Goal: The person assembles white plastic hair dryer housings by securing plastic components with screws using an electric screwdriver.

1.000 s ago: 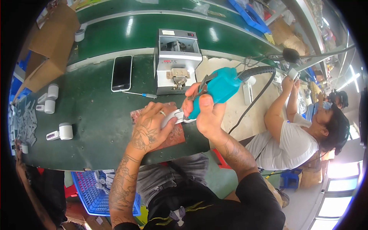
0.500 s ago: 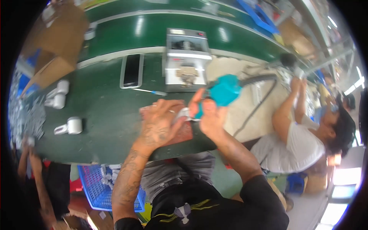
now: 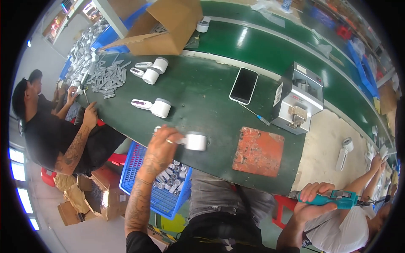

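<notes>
My left hand (image 3: 159, 151), slightly blurred, pinches the short handle of a white handheld device with a round drum-shaped head (image 3: 195, 141), over the near part of the green table. Part of the handle is covered by the fingers. My right hand (image 3: 311, 202) grips a teal electric screwdriver (image 3: 344, 199), out past the table's near right edge. Beyond the left hand lies a similar white device (image 3: 160, 108), and farther back is a pair of them (image 3: 152, 76). A worn red plate (image 3: 258, 152) rests on the table between my hands, with nothing on it.
A grey-white machine (image 3: 297, 101), a phone (image 3: 244, 86) and a small blue-handled screwdriver (image 3: 262, 119) stand or lie farther back. An open cardboard box (image 3: 181, 25) is at the back left. Below the edge hangs a blue basket (image 3: 162, 206) of parts. Co-workers sit at both sides.
My left hand has carried the white device leftward off the red plate. My right hand has drawn the electric screwdriver away to the right and nearer me. The view has turned left.
</notes>
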The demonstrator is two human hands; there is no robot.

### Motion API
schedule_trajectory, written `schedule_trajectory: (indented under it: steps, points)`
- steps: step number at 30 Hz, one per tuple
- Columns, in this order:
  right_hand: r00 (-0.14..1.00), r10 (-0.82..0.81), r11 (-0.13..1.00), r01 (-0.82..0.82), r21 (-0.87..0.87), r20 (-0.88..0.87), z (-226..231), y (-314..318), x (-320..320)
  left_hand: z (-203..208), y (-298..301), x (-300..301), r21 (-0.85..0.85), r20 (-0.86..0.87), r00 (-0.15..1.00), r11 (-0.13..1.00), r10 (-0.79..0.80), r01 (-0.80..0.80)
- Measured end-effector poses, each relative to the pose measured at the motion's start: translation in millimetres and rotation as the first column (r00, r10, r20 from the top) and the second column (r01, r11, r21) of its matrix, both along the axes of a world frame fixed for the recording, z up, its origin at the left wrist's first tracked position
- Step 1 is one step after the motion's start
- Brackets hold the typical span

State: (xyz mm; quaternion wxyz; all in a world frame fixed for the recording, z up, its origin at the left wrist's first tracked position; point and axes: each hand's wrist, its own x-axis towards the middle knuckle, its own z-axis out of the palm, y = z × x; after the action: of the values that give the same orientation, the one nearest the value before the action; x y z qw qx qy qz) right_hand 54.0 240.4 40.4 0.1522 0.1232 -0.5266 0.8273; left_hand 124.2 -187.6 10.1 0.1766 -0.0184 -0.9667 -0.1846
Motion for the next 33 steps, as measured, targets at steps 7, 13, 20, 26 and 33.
schedule_trajectory:
  steps: [7,13,20,26,33]
  points:
    - [0.998,0.056,0.998,-0.056,-0.006,0.024,-4.3,-22.9,-10.4,23.7,-55.0,5.6,-0.077,-0.048,0.957,0.954,0.288,-0.291]
    - [0.994,0.089,0.996,-0.090,0.015,0.064,-6.3,-42.6,-5.2,3.3,-13.0,-43.0,-0.195,-0.192,0.909,0.894,0.369,-0.404]
    - [0.995,0.061,0.990,-0.070,0.119,0.072,-13.1,-32.5,5.8,-28.7,-75.9,-74.2,-0.322,-0.252,0.915,0.864,0.315,-0.386]
    - [0.987,0.029,0.996,-0.041,0.078,0.158,-17.4,8.7,12.2,-32.3,-94.1,-91.5,-0.456,-0.286,0.921,0.808,0.264,-0.373]
    - [0.994,-0.005,1.000,0.004,0.008,0.113,-10.8,55.1,22.6,64.4,217.3,-139.6,0.448,-0.171,0.946,0.833,-0.276,0.324]
